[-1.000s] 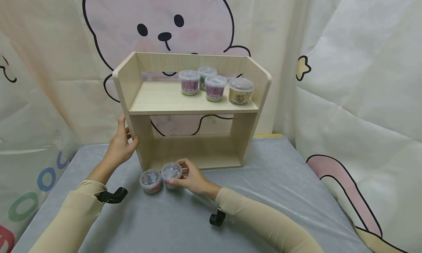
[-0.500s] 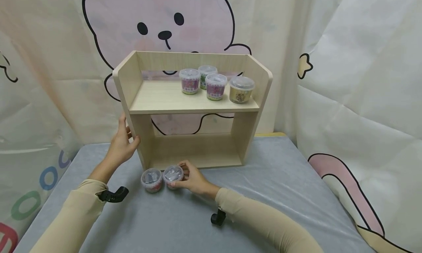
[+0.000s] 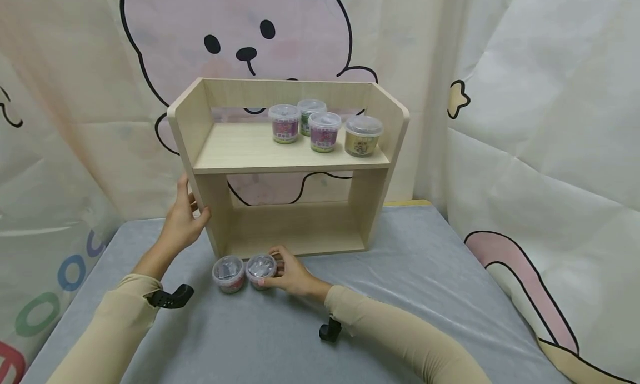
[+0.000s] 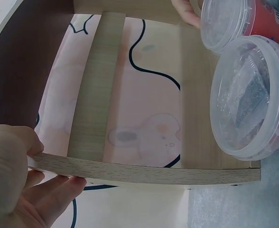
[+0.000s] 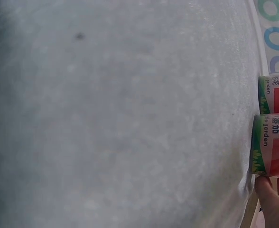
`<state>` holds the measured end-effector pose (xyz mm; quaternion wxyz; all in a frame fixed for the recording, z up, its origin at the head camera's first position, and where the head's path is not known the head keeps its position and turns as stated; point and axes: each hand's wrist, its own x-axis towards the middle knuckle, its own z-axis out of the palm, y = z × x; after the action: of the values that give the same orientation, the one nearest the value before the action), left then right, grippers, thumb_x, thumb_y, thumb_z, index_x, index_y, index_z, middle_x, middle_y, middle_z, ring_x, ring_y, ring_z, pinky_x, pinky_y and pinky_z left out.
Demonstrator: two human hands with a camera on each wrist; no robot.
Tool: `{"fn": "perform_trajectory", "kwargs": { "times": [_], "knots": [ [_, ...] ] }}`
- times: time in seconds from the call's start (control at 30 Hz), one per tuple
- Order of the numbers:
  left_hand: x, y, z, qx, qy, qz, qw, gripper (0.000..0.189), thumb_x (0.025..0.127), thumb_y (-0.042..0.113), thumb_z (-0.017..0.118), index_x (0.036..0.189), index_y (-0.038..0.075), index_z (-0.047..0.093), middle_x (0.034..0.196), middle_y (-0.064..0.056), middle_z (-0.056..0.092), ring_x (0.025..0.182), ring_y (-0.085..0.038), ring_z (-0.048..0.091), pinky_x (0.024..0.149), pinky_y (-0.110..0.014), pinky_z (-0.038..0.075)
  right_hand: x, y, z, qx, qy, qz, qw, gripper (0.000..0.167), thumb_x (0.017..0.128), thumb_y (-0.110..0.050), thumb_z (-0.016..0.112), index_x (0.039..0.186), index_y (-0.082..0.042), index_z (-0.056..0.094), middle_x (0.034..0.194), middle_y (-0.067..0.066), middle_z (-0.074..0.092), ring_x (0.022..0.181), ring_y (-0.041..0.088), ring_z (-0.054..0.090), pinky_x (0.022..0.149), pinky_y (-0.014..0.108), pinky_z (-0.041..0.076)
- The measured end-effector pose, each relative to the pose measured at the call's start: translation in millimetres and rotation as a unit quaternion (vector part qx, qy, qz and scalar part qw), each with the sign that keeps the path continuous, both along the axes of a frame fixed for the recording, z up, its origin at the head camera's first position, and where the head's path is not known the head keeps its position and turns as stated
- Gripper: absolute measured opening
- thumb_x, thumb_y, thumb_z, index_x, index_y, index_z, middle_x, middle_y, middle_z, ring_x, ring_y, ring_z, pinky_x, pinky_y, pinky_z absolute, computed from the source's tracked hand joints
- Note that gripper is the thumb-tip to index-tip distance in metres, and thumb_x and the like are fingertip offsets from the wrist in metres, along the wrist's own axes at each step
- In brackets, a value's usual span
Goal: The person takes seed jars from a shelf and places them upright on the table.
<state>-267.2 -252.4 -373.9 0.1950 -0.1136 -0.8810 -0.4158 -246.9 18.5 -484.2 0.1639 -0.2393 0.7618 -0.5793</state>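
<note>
My left hand [image 3: 182,220] grips the left side panel of a pale wooden two-tier shelf [image 3: 295,167]. In the left wrist view, the thumb and fingers [image 4: 59,194] lie on opposite faces of the panel's edge. Two clear-lidded cups with red labels stand side by side on the table at the shelf's front left. My right hand [image 3: 292,273] holds the right cup [image 3: 261,267] between thumb and fingers; the left cup [image 3: 228,281] stands close beside it. The right wrist view shows the held cup's red and green label [image 5: 277,142], the hand partly cut off there.
Several lidded cups stand on the upper tier: two purple-labelled cups [image 3: 285,129], [image 3: 324,138], a green one [image 3: 306,123] behind and a wider yellow one [image 3: 361,144] at right. A grey-blue cloth [image 3: 215,339] covers the table. Cartoon-printed curtains [image 3: 525,167] hang close around it.
The right cup, in my right hand, has shifted slightly toward the front, now nearly level with the left cup. My left hand keeps its grip on the shelf panel.
</note>
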Motion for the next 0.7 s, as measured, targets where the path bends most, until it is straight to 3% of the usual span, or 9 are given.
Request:
{"fn": "perform_trajectory", "kwargs": {
  "times": [0.17, 0.43, 0.7],
  "knots": [
    [0.2, 0.0, -0.3, -0.003, 0.004, 0.001, 1.0000, 0.093, 0.094, -0.004, 0.056, 0.160, 0.032, 0.001, 0.144, -0.043, 0.044, 0.130, -0.061, 0.048, 0.099, -0.069, 0.049, 0.6, 2, 2.4, 0.017, 0.013, 0.011, 0.9997, 0.060, 0.087, -0.005, 0.078, 0.137, -0.005, 0.045, 0.131, 0.017, 0.058, 0.115, 0.021, 0.066, 0.087, 0.021, 0.058],
    [1.2, -0.1, -0.7, 0.014, 0.005, -0.012, 0.9998, 0.094, 0.094, -0.006, 0.057, 0.161, 0.032, 0.002, 0.147, -0.042, 0.042, 0.130, -0.062, 0.048, 0.098, -0.069, 0.049, -1.4, 9, 7.2, 0.038, 0.024, 0.050, 0.9977, 0.068, 0.091, -0.007, 0.073, 0.149, 0.000, 0.037, 0.141, 0.021, 0.054, 0.131, 0.030, 0.057, 0.103, 0.032, 0.056],
    [3.3, -1.7, -1.0, 0.005, 0.015, -0.015, 0.9998, 0.093, 0.094, -0.005, 0.058, 0.161, 0.028, 0.003, 0.151, -0.040, 0.038, 0.121, -0.065, 0.052, 0.088, -0.071, 0.053, -0.5, 19, 20.8, 0.080, 0.038, 0.050, 0.9948, 0.064, 0.097, -0.016, 0.068, 0.152, -0.006, 0.037, 0.149, 0.020, 0.047, 0.138, 0.036, 0.051, 0.111, 0.043, 0.050]
  ]
}}
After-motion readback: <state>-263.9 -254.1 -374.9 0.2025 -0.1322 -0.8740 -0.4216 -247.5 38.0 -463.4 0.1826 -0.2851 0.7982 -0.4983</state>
